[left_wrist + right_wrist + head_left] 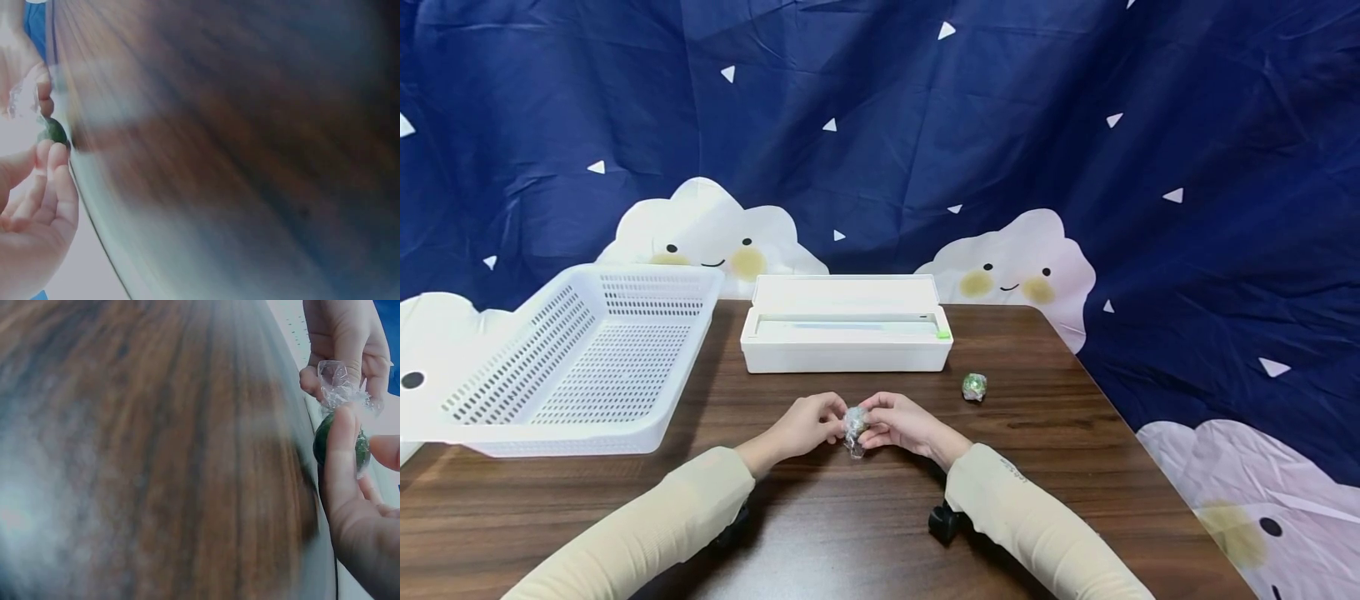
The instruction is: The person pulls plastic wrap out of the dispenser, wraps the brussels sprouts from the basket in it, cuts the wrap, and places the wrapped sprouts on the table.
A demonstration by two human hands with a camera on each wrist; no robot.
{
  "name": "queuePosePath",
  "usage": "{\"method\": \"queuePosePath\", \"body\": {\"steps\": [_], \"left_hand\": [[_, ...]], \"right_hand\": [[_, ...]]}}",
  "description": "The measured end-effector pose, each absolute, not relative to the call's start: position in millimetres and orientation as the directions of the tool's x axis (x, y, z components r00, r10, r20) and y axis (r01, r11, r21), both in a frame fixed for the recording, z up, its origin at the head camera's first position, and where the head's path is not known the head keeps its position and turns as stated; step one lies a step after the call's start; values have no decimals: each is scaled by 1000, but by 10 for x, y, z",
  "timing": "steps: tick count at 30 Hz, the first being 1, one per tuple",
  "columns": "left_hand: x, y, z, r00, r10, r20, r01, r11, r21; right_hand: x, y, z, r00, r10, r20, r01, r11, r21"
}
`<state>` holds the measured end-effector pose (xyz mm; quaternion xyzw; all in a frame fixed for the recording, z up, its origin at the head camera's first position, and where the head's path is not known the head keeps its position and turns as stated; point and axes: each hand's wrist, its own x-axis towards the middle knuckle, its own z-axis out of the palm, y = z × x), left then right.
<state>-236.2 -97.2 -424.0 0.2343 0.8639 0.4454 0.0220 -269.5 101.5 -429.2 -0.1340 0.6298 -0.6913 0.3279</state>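
Above the table, in the head view, both hands meet at a small round green item in crinkled clear plastic film (854,427). The right hand (904,427) grips the green ball (322,439) between thumb and fingers, as the right wrist view shows. Opposite it, the left hand (811,425) pinches at the wrapped item, close to the gathered loose film (337,384). Seen from the left wrist, the dark green side (55,131) shows just past the left fingertips. To the right on the table lies a second film-wrapped green ball (974,387).
A long white box with its lid raised and a green slider, like a cling film dispenser (848,357), stands behind the hands. At the left is a white perforated plastic basket (651,429). The brown wooden table (850,533) ends at a dark blue curtain (880,125).
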Motion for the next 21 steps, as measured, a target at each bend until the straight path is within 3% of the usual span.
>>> {"method": "queuePosePath", "body": {"steps": [11,21], "left_hand": [[-2348,-961,-4231,-891,430,144,360,478,801],[-2369,-983,-4232,-841,525,131,417,475,775]], "right_hand": [[-2692,1027,-4310,-784,-583,-212,235,37,-971],[-2686,1036,-4297,-792,-568,-224,244,41,-969]]}}
